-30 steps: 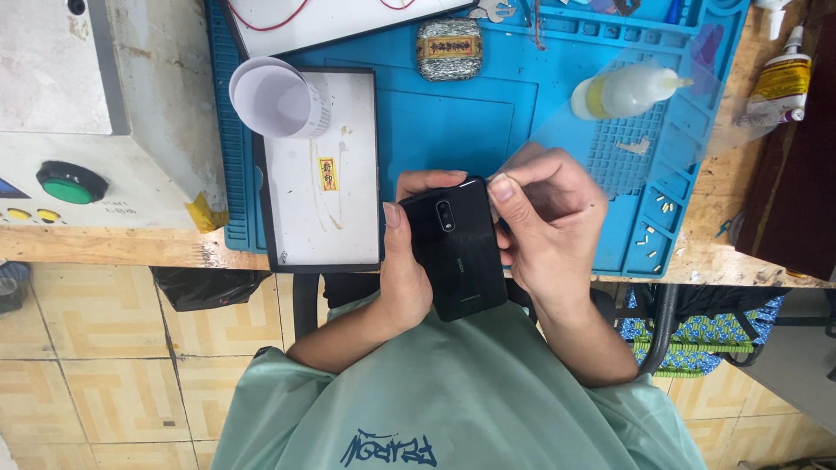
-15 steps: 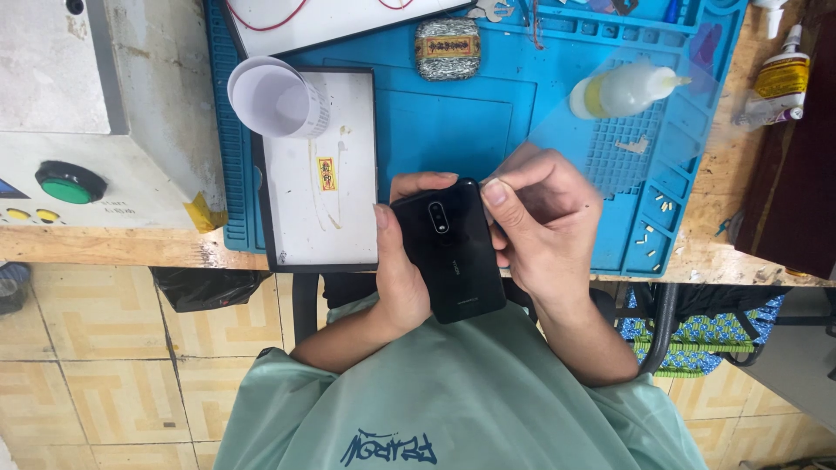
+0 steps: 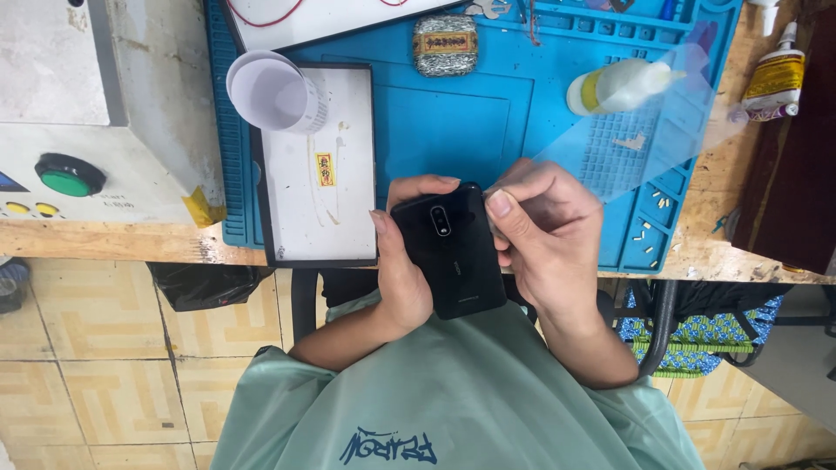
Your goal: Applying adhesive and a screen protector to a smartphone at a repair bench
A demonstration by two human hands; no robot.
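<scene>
At the near edge of the bench [image 3: 104,239], over the person's lap, a black phone [image 3: 451,248] sits back-up, its camera lens facing the viewer. The left hand [image 3: 402,261] wraps it from the side, thumb on one long edge and fingertips curled over the top. The right hand [image 3: 544,235] is closed in a pinch at the phone's upper corner, thumb pressed to the edge, gripping a clear film [image 3: 644,130] that slants away over the mat toward the far right, blurred and see-through.

Just beside the left hand lies a white panel [image 3: 318,174] with a black frame, face up, a small yellow sticker near its middle. A white tape roll [image 3: 274,91] rests on its far corner. Under both spreads a blue mat [image 3: 444,122] with small trays along its right side, a few tiny screws scattered there.

Farther back on the mat sit a silver-wrapped block [image 3: 445,43] and a small squeeze bottle [image 3: 614,84] lying on its side beneath the film. At the far right stands a glue tube [image 3: 775,78]. To the left, a grey box [image 3: 87,113] with a green button [image 3: 64,175] sits on the bench.
</scene>
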